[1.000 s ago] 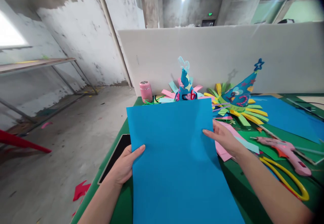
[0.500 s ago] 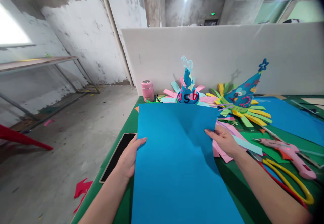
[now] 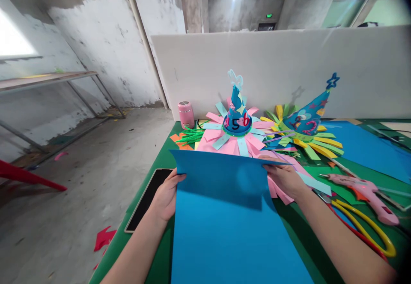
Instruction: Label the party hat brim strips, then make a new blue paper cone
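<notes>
A large blue sheet of craft paper (image 3: 224,241) stretches from the bottom of the view towards the middle of the table. Its far end curls up and over towards me, casting a shadow on the part below. My left hand (image 3: 166,196) pinches the left edge, thumb on top, beside a dark-screened phone (image 3: 146,202). On the opposite edge my right hand (image 3: 284,179) grips the sheet near the curled end, its fingers partly hidden by the paper. Pink paper strips (image 3: 279,192) lie just under and beside the right hand.
Behind the sheet stand two decorated blue cone hats (image 3: 237,117), (image 3: 305,117) with paper-strip brims. A pink cup (image 3: 186,115) and green pipe cleaners (image 3: 192,136) are at the far left. To the right lie a pink glue gun (image 3: 362,189), yellow-handled scissors (image 3: 369,224) and another blue sheet (image 3: 369,147).
The far end of the blue sheet, fairly flat before, has bent up and over towards me. More of the hat brim and the green pipe cleaners shows behind it.
</notes>
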The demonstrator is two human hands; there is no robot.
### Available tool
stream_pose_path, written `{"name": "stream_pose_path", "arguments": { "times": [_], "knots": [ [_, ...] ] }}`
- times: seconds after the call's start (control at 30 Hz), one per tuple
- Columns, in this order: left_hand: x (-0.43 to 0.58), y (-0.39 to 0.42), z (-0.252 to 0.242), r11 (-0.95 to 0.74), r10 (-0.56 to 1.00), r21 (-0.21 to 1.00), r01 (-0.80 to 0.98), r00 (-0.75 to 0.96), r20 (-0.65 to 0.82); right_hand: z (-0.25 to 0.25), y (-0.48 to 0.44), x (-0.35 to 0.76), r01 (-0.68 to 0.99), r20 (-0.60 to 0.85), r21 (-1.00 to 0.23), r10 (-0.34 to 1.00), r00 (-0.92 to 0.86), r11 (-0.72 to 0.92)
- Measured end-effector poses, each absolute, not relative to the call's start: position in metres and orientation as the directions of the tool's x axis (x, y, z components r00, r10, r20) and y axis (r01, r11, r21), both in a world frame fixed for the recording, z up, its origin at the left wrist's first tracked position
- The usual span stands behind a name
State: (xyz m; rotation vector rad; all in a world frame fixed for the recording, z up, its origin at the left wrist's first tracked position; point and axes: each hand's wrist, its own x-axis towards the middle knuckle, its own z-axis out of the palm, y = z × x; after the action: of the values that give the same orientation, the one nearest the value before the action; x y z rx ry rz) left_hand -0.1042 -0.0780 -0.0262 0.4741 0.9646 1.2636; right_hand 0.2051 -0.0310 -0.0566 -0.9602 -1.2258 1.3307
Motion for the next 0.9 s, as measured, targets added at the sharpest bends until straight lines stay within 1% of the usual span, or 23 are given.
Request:
{"name": "stream_pose_path", "arguments": {
  "times": [0.23, 0.4, 0.53, 0.67, 0.77, 0.83, 0.9],
  "knots": [
    [-0.099, -0.073, -0.025, 0.298, 0.934, 0.761, -0.576, 0.01, -0.357, -0.063, -0.024, 0.206, -0.249, 0.014, -0.969, 0.995, -0.101, -0.012],
    [-0.096, -0.076, -0.02, 0.337, 0.929, 0.759, -0.558, 0.068, -0.363, -0.067, -0.022, 0.205, -0.265, -0.008, -0.964, 0.995, -0.101, -0.034],
    [-0.095, -0.079, -0.02, 0.347, 0.928, 0.765, -0.542, 0.08, -0.365, -0.067, -0.021, 0.204, -0.257, -0.01, -0.966, 0.995, -0.104, -0.036],
    [-0.098, -0.079, -0.024, 0.338, 0.93, 0.775, -0.534, 0.063, -0.362, -0.061, -0.023, 0.202, -0.209, -0.017, -0.977, 0.994, -0.105, -0.039],
    [-0.104, -0.079, -0.025, 0.309, 0.936, 0.784, -0.539, 0.028, -0.35, -0.053, -0.031, 0.203, -0.145, -0.063, -0.986, 0.992, -0.109, -0.078],
    [-0.109, -0.082, -0.024, 0.271, 0.944, 0.793, -0.547, -0.011, -0.33, -0.047, -0.039, 0.205, -0.08, -0.108, -0.99, 0.986, -0.126, -0.118],
    [-0.114, -0.086, -0.023, 0.219, 0.948, 0.801, -0.558, -0.074, -0.311, -0.04, -0.051, 0.21, 0.028, -0.167, -0.986, 0.974, -0.151, -0.165]
  ]
}}
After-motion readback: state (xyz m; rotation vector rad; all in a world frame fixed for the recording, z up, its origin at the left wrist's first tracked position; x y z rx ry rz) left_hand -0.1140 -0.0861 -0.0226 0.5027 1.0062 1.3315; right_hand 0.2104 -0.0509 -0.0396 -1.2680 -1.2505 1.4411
